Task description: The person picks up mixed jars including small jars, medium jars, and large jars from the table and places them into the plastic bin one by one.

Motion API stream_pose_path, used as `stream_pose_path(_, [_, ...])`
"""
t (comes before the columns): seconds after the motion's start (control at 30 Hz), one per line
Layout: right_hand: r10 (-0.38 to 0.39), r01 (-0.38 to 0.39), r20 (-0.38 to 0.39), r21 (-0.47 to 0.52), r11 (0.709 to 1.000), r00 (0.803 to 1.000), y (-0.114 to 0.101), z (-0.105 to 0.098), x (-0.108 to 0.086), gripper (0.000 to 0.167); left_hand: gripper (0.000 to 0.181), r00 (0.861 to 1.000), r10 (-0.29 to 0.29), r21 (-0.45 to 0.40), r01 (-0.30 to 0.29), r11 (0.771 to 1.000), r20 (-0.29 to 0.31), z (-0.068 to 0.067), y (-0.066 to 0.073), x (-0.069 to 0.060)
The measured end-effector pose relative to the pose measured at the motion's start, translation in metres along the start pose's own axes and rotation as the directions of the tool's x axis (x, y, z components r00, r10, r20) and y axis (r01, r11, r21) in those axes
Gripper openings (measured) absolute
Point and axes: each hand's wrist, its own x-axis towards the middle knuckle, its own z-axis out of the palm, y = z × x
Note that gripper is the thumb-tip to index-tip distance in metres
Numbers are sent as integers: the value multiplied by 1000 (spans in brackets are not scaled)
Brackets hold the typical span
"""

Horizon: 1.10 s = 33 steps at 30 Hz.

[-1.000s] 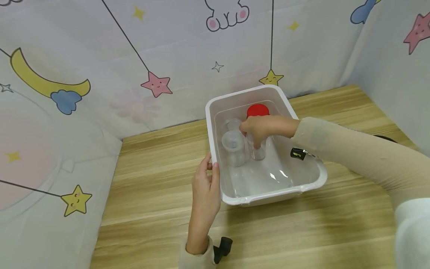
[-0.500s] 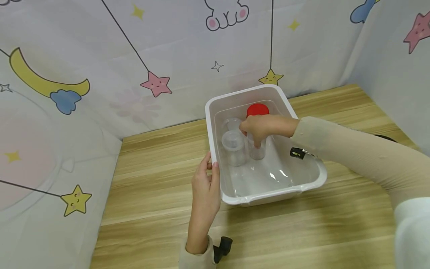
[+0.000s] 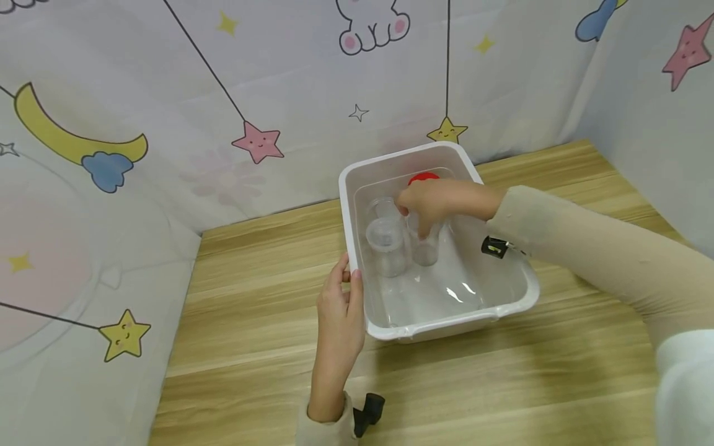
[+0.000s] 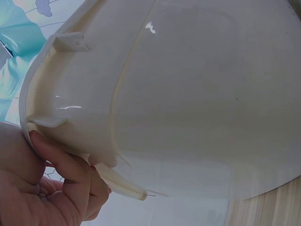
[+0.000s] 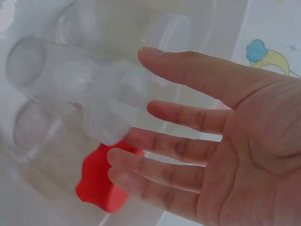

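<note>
In the head view my left hand (image 3: 341, 313) grips the left rim of a white plastic basin (image 3: 348, 217). The left wrist view has its fingers curled under that rim. Inside the basin, my right hand (image 3: 436, 201) is over a clear lidded jar (image 3: 426, 254). The right wrist view has the fingers of this hand (image 5: 225, 141) spread and loosely bent, beside the clear lid (image 5: 110, 103), not wrapped round it. A second clear jar (image 3: 392, 257) stands to the left, with another clear container (image 3: 380, 206) behind it. A red lid-like piece (image 3: 425, 176) is partly hidden behind the right hand.
The basin stands on a wood-grain table (image 3: 251, 310) against a cartoon-printed cloth (image 3: 312, 93). Black wrist-camera mounts show at the left sleeve (image 3: 329, 430) and by the right sleeve (image 3: 558, 229). The basin's front floor (image 3: 424, 303) is bare and shiny.
My right hand has loosened from the jar and risen slightly, now covering more of the red piece. The left hand keeps its place on the rim.
</note>
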Motion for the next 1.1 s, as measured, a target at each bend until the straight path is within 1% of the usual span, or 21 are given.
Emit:
stream_pose_path(0.13, [-36,36,-29,21,999,999,2,-9,-6,32,47,1000,-7,2,7,1000,0,0,0,0])
stream_pose_path(0.27, [-58,61,-37,65,996,998,5,-16,-9,31,47,1000,-12,-1,12,1000,-1,0,0,0])
stream_pose_path(0.5, [-37,38,-37,40,998,999,8,-26,-15,31,47,1000,-8,-9,8,1000,-3,0,0,0])
stream_pose_path(0.73, [-13,16,-78,42,999,997,9,-35,-29,36,46,1000,-5,-2,5,1000,-3,0,1,0])
stream_pose_path(0.97, [-1,10,-102,86,996,995,14,-41,-42,37,46,1000,-8,-3,8,1000,2,0,0,1])
stream_pose_path(1.1, [24,-13,-108,101,995,994,18,-42,-47,36,45,1000,-7,-2,7,1000,1,0,0,1])
